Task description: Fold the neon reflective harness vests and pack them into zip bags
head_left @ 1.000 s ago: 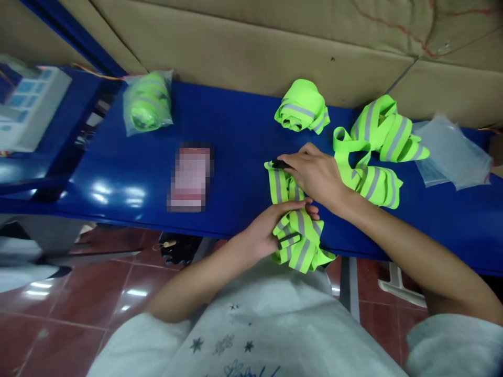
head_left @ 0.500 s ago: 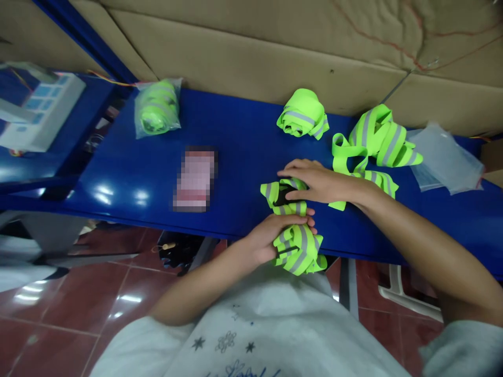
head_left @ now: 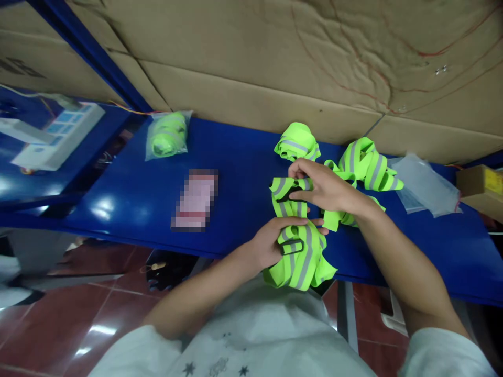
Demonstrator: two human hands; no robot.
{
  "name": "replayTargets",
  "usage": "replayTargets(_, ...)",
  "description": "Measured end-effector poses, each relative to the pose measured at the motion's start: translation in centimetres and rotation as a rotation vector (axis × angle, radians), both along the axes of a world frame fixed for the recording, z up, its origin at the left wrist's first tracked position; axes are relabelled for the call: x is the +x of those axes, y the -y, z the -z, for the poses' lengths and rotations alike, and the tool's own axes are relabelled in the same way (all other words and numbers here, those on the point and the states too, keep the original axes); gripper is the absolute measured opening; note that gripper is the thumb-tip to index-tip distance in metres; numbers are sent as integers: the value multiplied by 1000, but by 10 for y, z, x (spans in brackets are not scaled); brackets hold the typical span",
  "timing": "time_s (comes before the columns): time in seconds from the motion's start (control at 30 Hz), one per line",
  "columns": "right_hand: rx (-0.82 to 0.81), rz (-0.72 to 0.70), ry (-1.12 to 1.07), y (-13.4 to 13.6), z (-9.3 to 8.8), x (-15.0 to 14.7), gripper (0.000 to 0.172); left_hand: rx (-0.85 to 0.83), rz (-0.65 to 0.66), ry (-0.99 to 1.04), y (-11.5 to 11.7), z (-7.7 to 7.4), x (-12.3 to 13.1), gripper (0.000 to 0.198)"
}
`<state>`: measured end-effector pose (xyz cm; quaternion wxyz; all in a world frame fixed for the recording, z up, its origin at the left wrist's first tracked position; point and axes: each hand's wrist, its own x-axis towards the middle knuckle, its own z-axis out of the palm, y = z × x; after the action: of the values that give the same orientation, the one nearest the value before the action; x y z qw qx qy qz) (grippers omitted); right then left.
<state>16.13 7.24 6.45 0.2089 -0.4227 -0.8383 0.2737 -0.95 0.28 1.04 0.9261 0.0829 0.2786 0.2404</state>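
Left hand (head_left: 271, 242) grip closed round the bunched strap (head_left: 308, 256) at the tabletop's (head_left: 239, 173) near edge, buckle (head_left: 292, 246) showing. Right hand (head_left: 318, 186) grip pinches the strap's farther part, thumb on a black piece (head_left: 283, 195). Roll (head_left: 297, 142) beyond, loose straps (head_left: 371, 165) right, bagged strap (head_left: 168, 137) far left.
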Motion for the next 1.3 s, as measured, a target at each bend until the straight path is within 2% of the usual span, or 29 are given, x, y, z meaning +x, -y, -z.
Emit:
replayTargets(0.1, 74, -3, 10, 1, 4, -1, 24, -4, -40, -28, 2, 2, 0, 17)
replayTargets(0.23, 196, 34, 5, 7, 6, 1, 21, -28, -52, 8, 9, 6, -4, 27)
replayTargets(0.33, 234, 31, 22, 9, 9, 1, 18, -88, -14, -21, 11, 7, -4, 29)
replayTargets(0.4, 273, -4, 97, 7, 16, -1, 15, -118, -13, -59, 9, 6, -2, 20)
replayTargets(0.47, 384, -35, 232, 6, 28, -5, 22, -107, -25, -107, 5, 6, 0, 15)
replayTargets(0.53, 516, -55, 366, 4, 40, -8, 30, -60, -33, -181, 1, 5, 1, 17)
replayTargets(0.6, 566, -97, 451, 5, 48, -10, 32, -11, -54, -263, -3, 5, 1, 20)
replayTargets(0.7, 430, -168, 414, 9, 47, -6, 33, 25, -119, -343, -7, 6, 1, 12)
replayTargets(0.83, 8, -296, 120, 11, 32, 17, 43, 40, -106, -367, -8, 5, 1, 11)
replayTargets(0.9, -119, -358, 18, 10, 27, 26, 37, 44, -92, -362, -7, 4, 2, 13)
replayTargets(0.97, -143, -309, -34, 8, 26, 27, 28, 49, -84, -363, -6, 2, 2, 15)
replayTargets(1.03, -102, -168, -18, 5, 29, 20, 24, 55, -83, -373, -6, 1, 3, 16)
replayTargets(1.07, -78, -86, 20, 3, 30, 16, 33, 57, -84, -379, -6, 1, 3, 16)
replayTargets(1.13, -77, 42, 125, -3, 32, 8, 64, 53, -83, -383, -6, 0, 3, 16)
replayTargets(1.17, -113, 61, 176, -7, 31, 5, 73, 48, -83, -383, -6, 0, 3, 17)
replayTargets(1.2, -165, 55, 215, -10, 31, 3, 76, 45, -85, -382, -5, 0, 3, 17)
replayTargets(1.3, -312, 11, 252, -18, 26, 3, 62, 42, -92, -381, -5, -2, 2, 17)
